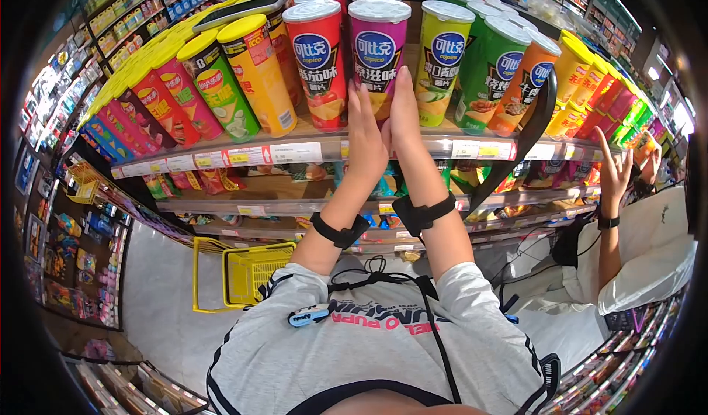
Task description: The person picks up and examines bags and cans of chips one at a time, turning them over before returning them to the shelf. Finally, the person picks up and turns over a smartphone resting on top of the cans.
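Note:
A purple chip canister (377, 46) with a pale lid stands upright at the front of the top shelf. My left hand (366, 138) lies along its lower left side, fingers stretched upward. From the right, my right hand (402, 112) is against the same canister, its fingers straight and upright, so the can is held between both hands. A red canister (317, 61) is just left of my left hand. To the right of my right hand stands a light green canister (442, 61). The canister's lower edges are partly hidden by my hands.
Dark green (492, 75) and orange canisters (525, 83) line the right, yellow-lidded ones (258, 68) the left. A phone-like dark device (242, 11) lies on lids. A black strap (537, 123) crosses the shelf edge. A yellow basket (258, 273) is below; another person's hand (613, 171) is at right.

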`<state>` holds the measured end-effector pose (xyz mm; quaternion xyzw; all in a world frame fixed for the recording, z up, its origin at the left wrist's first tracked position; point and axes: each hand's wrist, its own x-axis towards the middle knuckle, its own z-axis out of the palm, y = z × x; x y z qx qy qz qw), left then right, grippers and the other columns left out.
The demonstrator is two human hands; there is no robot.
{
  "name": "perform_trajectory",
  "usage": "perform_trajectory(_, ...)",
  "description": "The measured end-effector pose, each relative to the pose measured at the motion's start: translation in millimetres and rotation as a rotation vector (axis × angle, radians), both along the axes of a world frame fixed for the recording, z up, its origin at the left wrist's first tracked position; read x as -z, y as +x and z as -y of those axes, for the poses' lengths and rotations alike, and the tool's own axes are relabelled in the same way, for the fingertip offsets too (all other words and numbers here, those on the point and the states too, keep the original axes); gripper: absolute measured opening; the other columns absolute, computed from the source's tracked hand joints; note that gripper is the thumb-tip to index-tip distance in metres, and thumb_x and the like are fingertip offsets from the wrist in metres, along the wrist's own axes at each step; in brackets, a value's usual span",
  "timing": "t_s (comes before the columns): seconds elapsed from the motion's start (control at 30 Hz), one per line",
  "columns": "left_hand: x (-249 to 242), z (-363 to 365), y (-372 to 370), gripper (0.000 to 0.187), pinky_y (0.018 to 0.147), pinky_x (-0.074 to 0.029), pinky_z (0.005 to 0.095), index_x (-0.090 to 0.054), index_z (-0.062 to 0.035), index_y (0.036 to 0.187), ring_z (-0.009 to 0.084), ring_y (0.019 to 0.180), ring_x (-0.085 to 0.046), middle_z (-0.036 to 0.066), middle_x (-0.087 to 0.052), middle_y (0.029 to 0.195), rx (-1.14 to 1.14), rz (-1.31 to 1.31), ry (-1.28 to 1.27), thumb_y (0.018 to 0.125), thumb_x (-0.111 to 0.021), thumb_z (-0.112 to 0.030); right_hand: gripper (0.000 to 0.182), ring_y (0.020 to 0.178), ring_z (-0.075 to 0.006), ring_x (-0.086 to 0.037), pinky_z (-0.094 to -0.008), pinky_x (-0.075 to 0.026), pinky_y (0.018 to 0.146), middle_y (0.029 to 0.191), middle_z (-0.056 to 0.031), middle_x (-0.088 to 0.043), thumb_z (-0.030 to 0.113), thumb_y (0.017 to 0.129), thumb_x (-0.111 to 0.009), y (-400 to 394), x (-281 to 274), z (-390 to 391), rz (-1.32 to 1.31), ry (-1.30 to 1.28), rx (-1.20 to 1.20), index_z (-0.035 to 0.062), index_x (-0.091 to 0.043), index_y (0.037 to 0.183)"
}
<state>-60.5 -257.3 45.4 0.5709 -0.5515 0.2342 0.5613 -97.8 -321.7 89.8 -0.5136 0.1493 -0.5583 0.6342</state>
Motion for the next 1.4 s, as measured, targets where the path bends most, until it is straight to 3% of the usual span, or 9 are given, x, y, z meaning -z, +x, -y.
perform_trajectory(0.03,0.5,-0.7,0.3,0.081,0.108,-0.021,0.0479,-0.009,0.0025,0.142,0.0442,0.132,-0.022,0.029,-0.018,0.144,-0.003,0.005,-0.002,0.080,-0.060,-0.008,0.062,0.127,-0.0317,-0.036,-0.0338,-0.025,0.105,0.139,-0.0241,-0.035,0.040,0.097,-0.034,-5.4,-0.7,2.2,-0.062,-0.160,-0.019,-0.0085,-0.029,0.135)
perform_trajectory(0.27,0.9,7.3,3.7,0.088,0.103,-0.027,0.0521,-0.005,-0.0030,0.143,0.0477,0.128,-0.027,0.032,-0.017,0.142,-0.054,0.070,-0.069,0.079,-0.064,-0.010,0.063,0.135,-0.0373,-0.022,-0.0410,-0.019,0.109,0.145,-0.0272,-0.019,0.021,0.089,-0.053,-36.8,-21.1,-38.4,-0.265,-0.733,0.520,-0.0069,-0.024,0.138)
perform_trajectory(0.47,-8.5,-0.3,-3.0,0.087,0.101,-0.031,0.0535,-0.014,-0.0136,0.143,0.0518,0.128,-0.024,0.033,-0.011,0.143,-0.067,0.082,-0.079,0.075,-0.067,-0.002,0.073,0.133,-0.0421,-0.022,-0.0462,-0.022,0.107,0.144,-0.0271,-0.020,0.011,0.081,-0.062,-56.6,-14.5,-16.8,-0.326,-0.764,0.971,-0.0049,-0.019,0.139)
perform_trajectory(0.8,-1.2,0.3,0.5,0.080,0.104,-0.026,0.0513,-0.020,-0.0095,0.140,0.0454,0.132,-0.021,0.029,-0.010,0.144,-0.030,0.144,-0.137,0.076,-0.067,-0.003,0.086,0.123,-0.0430,-0.036,-0.0427,-0.032,0.101,0.136,-0.0283,-0.031,0.005,0.074,-0.069,-56.3,-1.2,-0.4,-0.430,-0.619,0.790,-0.0002,-0.016,0.141)
perform_trajectory(0.87,0.2,-1.8,0.8,0.079,0.105,-0.025,0.0511,-0.020,-0.0090,0.139,0.0449,0.132,-0.020,0.028,-0.011,0.144,0.011,0.113,-0.120,0.076,-0.066,-0.003,0.090,0.118,-0.0345,-0.044,-0.0379,-0.035,0.100,0.130,-0.0247,-0.040,0.009,0.072,-0.074,-59.0,3.2,2.2,-0.392,-0.596,0.803,0.0012,-0.017,0.141)
perform_trajectory(1.07,-24.9,-37.9,-19.4,0.075,0.106,-0.024,0.0481,-0.026,-0.0091,0.137,0.0419,0.132,-0.022,0.025,-0.017,0.144,0.127,0.041,-0.099,0.074,-0.065,-0.003,0.091,0.114,-0.0231,-0.046,-0.0348,-0.037,0.098,0.129,-0.0152,-0.042,0.002,0.066,-0.078,-88.8,-22.2,-32.6,-0.137,-0.465,0.755,0.0021,-0.022,0.139)
perform_trajectory(1.2,-45.3,-66.0,-35.1,0.077,0.106,-0.025,0.0468,-0.027,-0.0084,0.138,0.0392,0.132,-0.027,0.023,-0.027,0.142,0.275,0.079,-0.077,0.072,-0.067,-0.005,0.062,0.111,-0.0212,-0.050,-0.0331,-0.042,0.095,0.121,-0.0107,-0.048,-0.003,0.075,-0.069,-122.2,-31.6,-56.5,0.212,-0.379,0.468,0.0020,-0.037,0.128)
perform_trajectory(1.27,-54.7,-78.9,-44.1,0.076,0.104,-0.026,0.0493,-0.031,-0.0088,0.136,0.0433,0.130,-0.029,0.023,-0.031,0.140,0.374,0.096,-0.058,0.071,-0.068,-0.010,0.065,0.113,-0.0212,-0.048,-0.0386,-0.040,0.095,0.123,-0.0112,-0.046,-0.002,0.073,-0.071,-140.5,-30.4,-61.1,0.309,-0.126,0.319,0.0026,-0.036,0.128)
perform_trajectory(1.4,-69.5,-94.6,-66.1,0.079,0.101,-0.023,0.0578,-0.035,-0.0125,0.137,0.0453,0.130,-0.029,0.021,-0.033,0.141,0.483,0.202,-0.136,0.067,-0.071,-0.020,0.053,0.114,-0.0224,-0.050,-0.0419,-0.042,0.096,0.128,-0.0082,-0.049,0.033,0.089,-0.058,-165.5,-45.1,-77.7,0.505,-0.009,-0.105,0.0065,-0.038,0.131)
